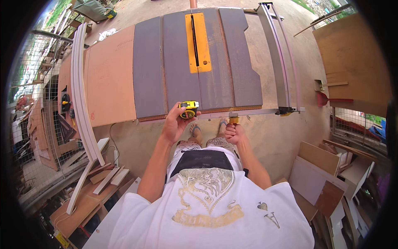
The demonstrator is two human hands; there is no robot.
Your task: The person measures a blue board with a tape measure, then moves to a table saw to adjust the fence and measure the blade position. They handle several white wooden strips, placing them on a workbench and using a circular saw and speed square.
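My left hand (175, 126) is wrapped round a yellow and black tape measure (188, 109), held just over the near edge of a table saw's grey top (149, 66). No drawn-out blade shows on it. To its right, my right hand (234, 133) is closed in a fist around a small tool with a yellow body and a grey metal end (234, 115); its kind I cannot make out. That tool is close to the saw's front rail. A yellow insert plate (204, 45) with a dark slot lies in the saw top.
The silver saw fence (273, 54) stands at the right. Long white strips (78, 83) cross the pinkish side board (110, 79) at the left. Wood offcuts (110, 180) lie lower left, and panels (314, 178) lean lower right. A brown board (352, 62) is far right.
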